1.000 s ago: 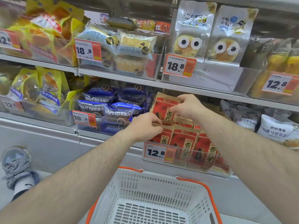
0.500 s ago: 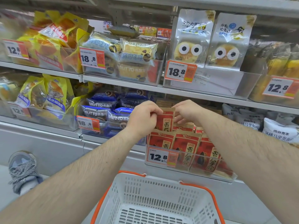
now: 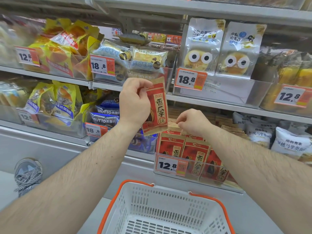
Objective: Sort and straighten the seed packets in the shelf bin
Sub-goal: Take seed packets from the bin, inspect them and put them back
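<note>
My left hand (image 3: 135,102) grips one red and tan seed packet (image 3: 157,108) by its upper left edge and holds it upright in the air, above and left of the clear shelf bin (image 3: 236,189). Several more red seed packets (image 3: 195,154) stand in rows in that bin, the front ones upright behind a 12.8 price tag (image 3: 170,166). My right hand (image 3: 194,122) hovers with curled fingers just over the tan tops of the back-row packets. No packet is plainly in its grip.
A white basket with an orange rim (image 3: 108,210) sits below my arms. Blue Brutto packs (image 3: 104,115) fill the bin to the left, white packs (image 3: 287,144) the bin to the right. A shelf edge (image 3: 211,100) runs just above. A shoe (image 3: 27,174) shows at lower left.
Both hands were at a packet's top in the bin. My left hand has since lifted that packet up and clear, and my right hand has let go and dropped toward the back row.
</note>
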{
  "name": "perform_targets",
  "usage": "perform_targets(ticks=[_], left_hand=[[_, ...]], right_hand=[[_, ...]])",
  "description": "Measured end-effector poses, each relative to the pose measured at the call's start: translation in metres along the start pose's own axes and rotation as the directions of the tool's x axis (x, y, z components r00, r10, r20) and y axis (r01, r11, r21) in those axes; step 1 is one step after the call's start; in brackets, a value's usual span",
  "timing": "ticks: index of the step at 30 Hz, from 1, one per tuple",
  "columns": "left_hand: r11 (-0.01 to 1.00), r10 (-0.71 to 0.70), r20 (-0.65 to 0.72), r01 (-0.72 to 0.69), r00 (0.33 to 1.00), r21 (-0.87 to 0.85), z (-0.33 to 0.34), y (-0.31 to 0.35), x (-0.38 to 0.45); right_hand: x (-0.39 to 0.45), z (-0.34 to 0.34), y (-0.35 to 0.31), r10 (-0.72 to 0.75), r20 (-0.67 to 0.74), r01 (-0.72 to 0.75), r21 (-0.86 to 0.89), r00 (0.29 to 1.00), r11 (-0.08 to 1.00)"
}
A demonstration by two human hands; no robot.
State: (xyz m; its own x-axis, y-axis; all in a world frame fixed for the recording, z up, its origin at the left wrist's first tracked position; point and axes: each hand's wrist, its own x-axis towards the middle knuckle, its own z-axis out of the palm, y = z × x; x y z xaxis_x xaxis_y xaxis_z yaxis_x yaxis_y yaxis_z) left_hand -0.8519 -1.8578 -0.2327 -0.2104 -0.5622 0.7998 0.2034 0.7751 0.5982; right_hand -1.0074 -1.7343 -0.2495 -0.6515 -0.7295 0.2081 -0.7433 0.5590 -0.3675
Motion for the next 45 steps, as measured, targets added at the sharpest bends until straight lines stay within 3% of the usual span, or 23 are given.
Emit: perform_targets(ticks=[4, 9, 15, 18, 22, 26, 29, 35, 38, 45], left_hand=[[0.991, -0.120, 0.015, 0.121, 0.993, -0.051, -0.015, 0.005, -0.010], [0.965, -0.252, 0.071, 0.256, 0.965, -0.062, -0.023, -0.001, -0.035], [0.923, -0.369, 0.202, 0.384, 0.907, -0.035, -0.024, -0.002, -0.061], [0.870, -0.448, 0.263, 0.484, 0.855, -0.090, -0.023, -0.004, -0.084], [0.808, -0.526, 0.312, 0.579, 0.791, -0.105, -0.018, -0.012, -0.118], [0.710, -0.611, 0.364, 0.690, 0.703, -0.140, -0.012, -0.014, -0.144], [0.670, -0.627, 0.388, 0.722, 0.675, -0.172, -0.007, -0.012, -0.156], [0.449, -0.710, 0.436, 0.832, 0.553, -0.326, 0.001, 0.001, -0.175], [0.355, -0.767, 0.443, 0.882, 0.465, -0.311, 0.001, 0.001, -0.186], [0.172, -0.807, 0.493, 0.927, 0.327, -0.333, 0.001, 0.002, -0.205]], right_hand=[[-0.002, 0.008, -0.003, 0.031, 0.163, -0.011, -0.125, 0.986, 0.992], [-0.006, 0.007, -0.003, 0.053, 0.207, -0.029, -0.117, 0.977, 0.993], [-0.019, 0.005, -0.010, 0.011, -0.011, -0.010, 0.107, 1.000, 0.994], [-0.038, 0.006, -0.020, -0.029, -0.123, 0.043, 0.117, 0.992, 0.992], [-0.073, 0.017, -0.024, -0.081, -0.141, 0.111, 0.226, 0.987, 0.968], [-0.096, 0.038, -0.012, 0.032, -0.070, 0.004, 0.461, 0.997, 0.887], [-0.108, 0.058, 0.000, 0.148, 0.047, -0.147, 0.593, 0.988, 0.792], [-0.131, 0.081, 0.017, 0.164, 0.160, -0.229, 0.683, 0.973, 0.693], [-0.139, 0.088, 0.024, 0.160, 0.162, -0.228, 0.693, 0.974, 0.684], [-0.154, 0.087, 0.024, 0.212, 0.204, -0.293, 0.725, 0.956, 0.623]])
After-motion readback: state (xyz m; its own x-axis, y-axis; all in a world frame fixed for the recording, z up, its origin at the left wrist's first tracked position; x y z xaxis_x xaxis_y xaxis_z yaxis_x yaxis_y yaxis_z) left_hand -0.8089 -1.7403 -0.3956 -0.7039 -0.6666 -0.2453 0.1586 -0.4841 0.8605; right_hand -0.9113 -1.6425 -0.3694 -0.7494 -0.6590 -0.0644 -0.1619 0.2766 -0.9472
